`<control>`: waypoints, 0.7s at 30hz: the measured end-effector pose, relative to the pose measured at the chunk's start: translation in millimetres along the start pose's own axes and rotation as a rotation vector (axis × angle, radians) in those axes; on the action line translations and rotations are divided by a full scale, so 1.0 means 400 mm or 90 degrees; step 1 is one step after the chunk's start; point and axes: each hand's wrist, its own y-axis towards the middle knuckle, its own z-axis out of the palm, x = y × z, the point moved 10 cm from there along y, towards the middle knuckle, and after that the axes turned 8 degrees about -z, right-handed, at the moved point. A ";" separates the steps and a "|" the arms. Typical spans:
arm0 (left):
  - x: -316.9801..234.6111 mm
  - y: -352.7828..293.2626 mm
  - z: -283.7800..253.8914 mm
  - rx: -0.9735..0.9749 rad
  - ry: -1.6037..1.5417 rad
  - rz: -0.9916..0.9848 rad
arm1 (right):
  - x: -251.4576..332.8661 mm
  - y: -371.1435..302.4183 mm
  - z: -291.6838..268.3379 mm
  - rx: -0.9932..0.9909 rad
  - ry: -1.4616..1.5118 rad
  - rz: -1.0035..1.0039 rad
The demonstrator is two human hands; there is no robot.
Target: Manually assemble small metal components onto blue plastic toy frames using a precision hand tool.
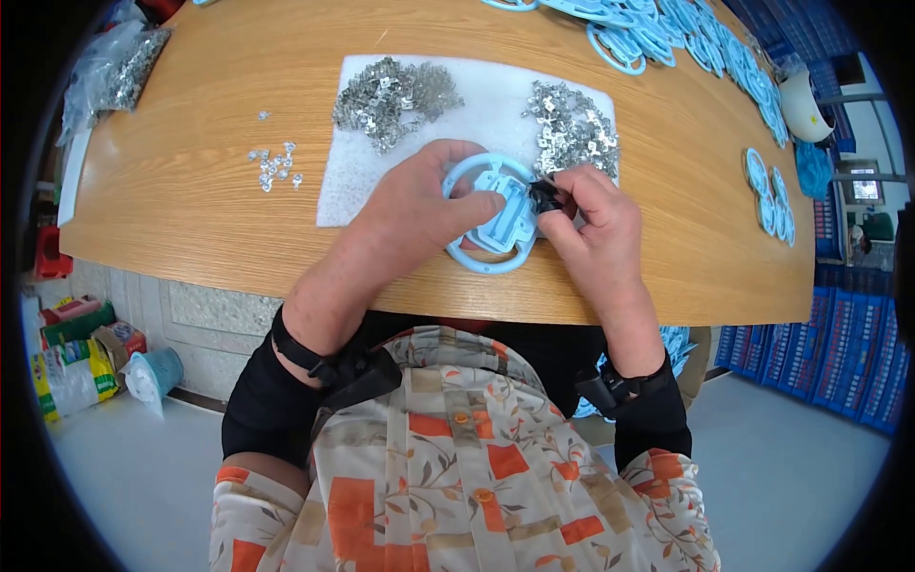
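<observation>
Left hand (419,198) clamped on blue wheel (505,227), likely bracing it; right hand (602,221) pinches black part (544,196) around its 2–3 o'clock.

Piled parts (379,103) on mat (494,105), behind wheel (512,215)

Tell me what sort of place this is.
Probably a small assembly workshop: a light-blue plastic steering-wheel-shaped part is being worked by hand, similar parts are piled on the wooden table, and silvery clips lie heaped on a foam sheet.
</observation>
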 end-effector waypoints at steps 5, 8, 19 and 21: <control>-0.001 -0.010 -0.001 -0.036 0.043 0.005 | 0.042 0.009 0.010 0.053 -0.138 -0.033; 0.002 -0.013 -0.005 -0.047 0.024 0.002 | 0.039 0.010 0.008 0.066 -0.096 -0.028; -0.008 -0.018 -0.005 -0.042 0.044 -0.009 | 0.037 -0.044 0.011 0.160 -0.178 -0.029; -0.006 -0.017 -0.005 -0.043 0.039 -0.005 | 0.036 -0.042 0.008 0.159 -0.165 -0.023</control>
